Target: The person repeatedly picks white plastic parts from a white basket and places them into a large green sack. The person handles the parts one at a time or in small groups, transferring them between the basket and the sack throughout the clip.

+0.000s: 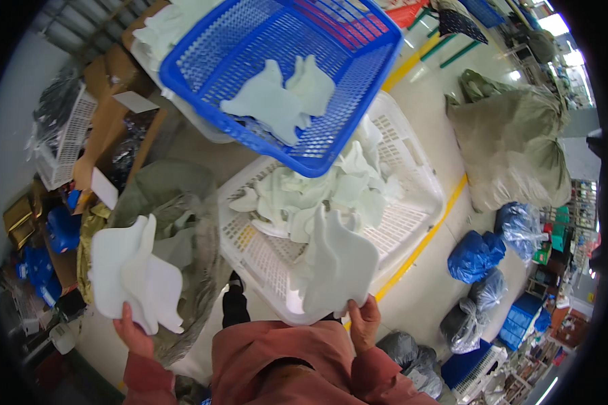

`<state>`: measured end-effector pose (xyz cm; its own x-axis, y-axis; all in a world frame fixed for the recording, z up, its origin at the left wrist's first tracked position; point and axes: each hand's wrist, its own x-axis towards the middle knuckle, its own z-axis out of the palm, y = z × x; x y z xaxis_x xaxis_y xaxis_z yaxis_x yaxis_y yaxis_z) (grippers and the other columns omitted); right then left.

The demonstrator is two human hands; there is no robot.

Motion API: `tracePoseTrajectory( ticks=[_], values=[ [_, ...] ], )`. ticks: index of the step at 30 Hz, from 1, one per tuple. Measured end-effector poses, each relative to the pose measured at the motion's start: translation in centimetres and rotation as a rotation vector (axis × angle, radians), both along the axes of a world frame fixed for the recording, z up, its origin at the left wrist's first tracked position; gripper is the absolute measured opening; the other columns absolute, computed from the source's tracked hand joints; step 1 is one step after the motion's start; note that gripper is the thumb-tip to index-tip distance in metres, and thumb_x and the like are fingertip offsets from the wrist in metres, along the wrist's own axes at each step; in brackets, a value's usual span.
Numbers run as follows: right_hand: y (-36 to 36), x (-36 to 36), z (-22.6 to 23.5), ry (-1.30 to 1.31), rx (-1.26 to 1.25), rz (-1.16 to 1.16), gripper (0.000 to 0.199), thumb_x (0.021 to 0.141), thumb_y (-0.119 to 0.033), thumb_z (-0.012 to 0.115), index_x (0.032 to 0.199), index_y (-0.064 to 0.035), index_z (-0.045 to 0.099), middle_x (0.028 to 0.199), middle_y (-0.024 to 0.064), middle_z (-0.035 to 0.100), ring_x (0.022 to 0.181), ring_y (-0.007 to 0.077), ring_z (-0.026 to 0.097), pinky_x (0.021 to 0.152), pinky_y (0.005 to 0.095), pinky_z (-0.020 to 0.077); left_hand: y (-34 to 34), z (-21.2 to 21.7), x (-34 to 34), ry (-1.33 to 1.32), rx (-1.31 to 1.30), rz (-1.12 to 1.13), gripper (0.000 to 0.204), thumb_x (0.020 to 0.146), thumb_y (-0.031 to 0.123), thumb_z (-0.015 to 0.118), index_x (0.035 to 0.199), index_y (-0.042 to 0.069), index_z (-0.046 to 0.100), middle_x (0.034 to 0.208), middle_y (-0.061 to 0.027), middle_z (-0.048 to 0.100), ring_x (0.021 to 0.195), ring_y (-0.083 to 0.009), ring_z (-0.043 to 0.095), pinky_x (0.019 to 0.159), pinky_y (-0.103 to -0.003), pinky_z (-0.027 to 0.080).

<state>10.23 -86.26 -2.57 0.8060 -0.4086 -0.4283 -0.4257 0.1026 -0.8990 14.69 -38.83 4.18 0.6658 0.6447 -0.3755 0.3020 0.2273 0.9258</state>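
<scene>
My left hand (135, 331) grips a few thin white shaped sheets (111, 263) by their lower edge, over the near side of an open grey-green sack (175, 172). Similar pieces lie partly visible inside that sack. On the right, my right hand (365, 320) pinches the lower corner of more white shaped sheets (348, 260), thumb on the face toward me. These stand upright over the near end of a white plastic basket (422, 182), which holds a loose pile of pale pieces (287, 196). Their exact material cannot be made out.
A blue plastic basket (203, 101) with a few pale pieces (270, 101) overhangs the white basket's far end. Cardboard boxes (108, 67) crowd the left. Across a yellow floor line (419, 236) stand a large stuffed sack (513, 142) and blue bags (476, 256).
</scene>
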Motion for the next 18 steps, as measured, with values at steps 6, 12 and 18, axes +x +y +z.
tracePoseTrajectory(
  ticks=[6, 12, 18],
  values=[
    [0.9, 2.5, 3.6, -0.023, -0.015, 0.002, 0.015, 0.096, 0.0, 0.056, 0.111, -0.0034, 0.058, 0.095, 0.0021, 0.062, 0.081, 0.0106, 0.057, 0.069, 0.0256, 0.0486, 5.0, -5.8, -1.8, 0.036, 0.033, 0.144, 0.044, 0.09, 0.011, 0.069, 0.132, 0.001, 0.057, 0.129, -0.007, 0.062, 0.116, -0.0184, 0.057, 0.1, -0.034, 0.043],
    [3.0, 3.9, 4.3, -0.002, 0.04, 0.044, 0.014, 0.097, -0.003, 0.059, 0.111, -0.0032, 0.058, 0.097, 0.0006, 0.06, 0.085, 0.0095, 0.054, 0.076, 0.0247, 0.0465, 6.3, -7.3, -2.8, 0.083, 0.029, 0.103, 0.044, 0.091, 0.008, 0.067, 0.133, 0.0, 0.056, 0.127, -0.0066, 0.063, 0.114, -0.0184, 0.059, 0.099, -0.033, 0.045],
    [3.4, 3.9, 3.7, 0.038, 0.049, 0.092, 0.014, 0.097, -0.004, 0.059, 0.111, -0.0031, 0.057, 0.098, 0.0001, 0.059, 0.088, 0.0089, 0.053, 0.079, 0.0242, 0.0455, 5.8, -7.8, -3.7, 0.125, 0.021, 0.073, 0.039, 0.088, 0.003, 0.069, 0.127, 0.002, 0.061, 0.119, -0.0061, 0.067, 0.107, -0.0159, 0.062, 0.093, -0.031, 0.048]
  ],
)
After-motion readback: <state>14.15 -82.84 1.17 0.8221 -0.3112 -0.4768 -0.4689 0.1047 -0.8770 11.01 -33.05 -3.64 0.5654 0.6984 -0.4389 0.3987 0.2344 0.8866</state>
